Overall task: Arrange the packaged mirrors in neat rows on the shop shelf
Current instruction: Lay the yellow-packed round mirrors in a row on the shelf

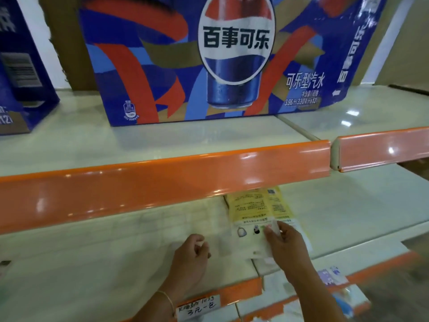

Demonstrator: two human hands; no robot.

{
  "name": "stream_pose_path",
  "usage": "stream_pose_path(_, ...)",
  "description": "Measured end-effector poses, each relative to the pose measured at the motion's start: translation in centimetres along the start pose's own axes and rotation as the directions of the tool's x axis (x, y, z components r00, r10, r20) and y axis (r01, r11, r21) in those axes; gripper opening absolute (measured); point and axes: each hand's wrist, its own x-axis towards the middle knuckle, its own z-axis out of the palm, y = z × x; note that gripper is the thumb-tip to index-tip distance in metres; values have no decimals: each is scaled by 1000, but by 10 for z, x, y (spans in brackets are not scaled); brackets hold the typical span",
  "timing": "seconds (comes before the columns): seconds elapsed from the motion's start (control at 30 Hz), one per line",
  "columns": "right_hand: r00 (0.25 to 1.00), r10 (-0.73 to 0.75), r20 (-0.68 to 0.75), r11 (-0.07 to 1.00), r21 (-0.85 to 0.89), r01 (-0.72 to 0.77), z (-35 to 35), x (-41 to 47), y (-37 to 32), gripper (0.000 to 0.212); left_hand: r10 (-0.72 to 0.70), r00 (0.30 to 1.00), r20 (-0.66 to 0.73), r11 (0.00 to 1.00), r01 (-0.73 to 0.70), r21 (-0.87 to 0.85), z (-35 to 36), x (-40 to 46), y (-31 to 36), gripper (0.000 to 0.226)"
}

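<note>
A person's two hands reached onto the lower shelf (116, 263) of a shop rack, beneath an orange-edged upper shelf (162, 180). The right hand (285, 245) pinched the near edge of a flat packaged mirror (253, 212), yellow and white with small printed text, which lay on the pale shelf surface right of centre, its far end tucked under the orange rail. The left hand (192, 252), a thin bracelet (166, 298) at its wrist, hovered just left of the package with fingers loosely curled and nothing in its grasp; whether it touched the shelf could not be told. On the upper shelf stood a large blue cola carton (220, 59), with another blue carton (21, 73) at far left. A handwritten price label (198, 306) sat on the near shelf edge below the left wrist. Blurred packages (332, 276) lay at lower right.
</note>
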Motion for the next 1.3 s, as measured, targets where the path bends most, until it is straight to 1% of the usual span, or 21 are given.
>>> stream_pose_path(0.13, 996, 0, -88, 999, -38, -3, -28, 29, 16, 12, 35, 997, 66, 993, -42, 106, 22, 1, 5, 17)
stream_pose_path(0.2, 995, -12, -95, 996, -89, 3, -35, 39, 22, 16, 67, 992, 102, 983, -83, 166, 34, 1, 10, 19)
stream_pose_path(0.23, 995, -30, -97, 987, -159, 14, -38, 44, 24, 19, 84, 991, 103, 977, -103, 185, 39, 0, 12, 19)
stream_pose_path(0.3, 990, -78, -115, 933, -359, 32, -39, 50, 27, 26, 117, 990, 84, 967, -133, 217, 49, -1, 16, 21)
stream_pose_path(0.33, 986, -100, -136, 902, -430, 32, -39, 50, 28, 27, 123, 989, 79, 962, -138, 235, 53, -2, 18, 21)
stream_pose_path(0.37, 982, -113, -150, 885, -464, 31, -39, 51, 30, 26, 126, 989, 76, 958, -141, 249, 57, -3, 19, 22)
stream_pose_path(0.4, 978, -130, -164, 876, -482, 36, -39, 52, 32, 25, 134, 988, 72, 954, -148, 261, 59, -4, 19, 22)
stream_pose_path(0.47, 965, -197, -171, 848, -524, 81, -39, 55, 39, 31, 151, 987, 58, 946, -161, 280, 63, -8, 17, 23)
stream_pose_path(0.57, 923, -338, -186, 810, -557, 184, -36, 58, 50, 33, 170, 985, 34, 940, -172, 295, 65, -10, 17, 22)
stream_pose_path(0.6, 907, -365, -209, 792, -582, 185, -34, 56, 51, 32, 173, 985, 28, 939, -173, 298, 65, -10, 17, 22)
stream_pose_path(0.63, 900, -360, -248, 789, -595, 152, -32, 55, 52, 33, 175, 984, 21, 939, -174, 296, 65, -10, 17, 22)
stream_pose_path(0.7, 903, -279, -325, 824, -564, 52, -30, 52, 49, 42, 173, 985, 4, 943, -166, 288, 65, -11, 17, 23)
stream_pose_path(0.73, 901, -265, -343, 843, -537, 44, -29, 51, 48, 45, 170, 985, -5, 945, -161, 284, 64, -11, 16, 23)
stream_pose_path(0.8, 887, -301, -351, 865, -492, 99, -25, 47, 41, 43, 171, 985, -20, 943, -158, 294, 61, -13, 16, 25)
stream_pose_path(0.93, 845, -462, -270, 845, -425, 326, -10, 35, 27, 27, 189, 980, -63, 939, -162, 302, 50, -13, 13, 24)
stream_pose_path(1.0, 847, -487, -212, 845, -359, 396, 0, 26, 22, 22, 211, 973, -94, 935, -172, 310, 41, -13, 12, 22)
stream_pose_path(1.07, 859, -491, -146, 846, -314, 431, 10, 17, 19, 20, 225, 966, -127, 932, -175, 318, 28, -11, 11, 20)
stream_pose_path(1.17, 864, -503, -29, 827, -305, 471, 30, 3, 15, 18, 224, 959, -176, 924, -151, 352, 1, -11, 5, 20)
stream_pose_path(1.3, 858, -504, 103, 801, -317, 509, 73, -21, 14, 17, 244, 954, -174, 883, -144, 448, -46, -22, -16, 15)
